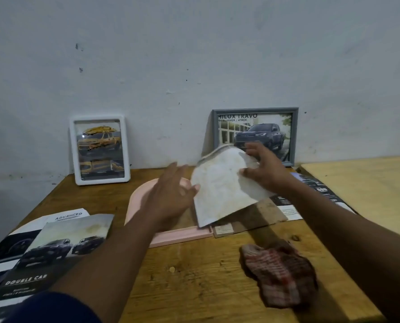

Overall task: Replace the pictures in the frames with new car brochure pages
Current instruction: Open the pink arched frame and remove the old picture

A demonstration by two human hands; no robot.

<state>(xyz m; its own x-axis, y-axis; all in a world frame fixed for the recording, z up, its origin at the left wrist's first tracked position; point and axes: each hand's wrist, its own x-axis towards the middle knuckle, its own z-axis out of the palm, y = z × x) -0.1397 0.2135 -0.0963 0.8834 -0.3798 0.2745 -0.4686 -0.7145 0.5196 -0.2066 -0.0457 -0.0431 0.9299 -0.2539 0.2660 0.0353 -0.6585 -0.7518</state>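
Lying nearest on the wooden table (194,287): a checked rag (279,275), and brochure pages (52,248) at left. Mid-table, a pink frame (182,235) lies flat. Over it the right hand (262,171) pinches a stained, curling old sheet (220,190); the left hand (171,197) is open, fingertips at its edge. Risk: brittle paper could tear if pulled at an angle. Farther back, white frame (100,150) and grey frame (255,136) lean on the wall; a swinging elbow could topple either.
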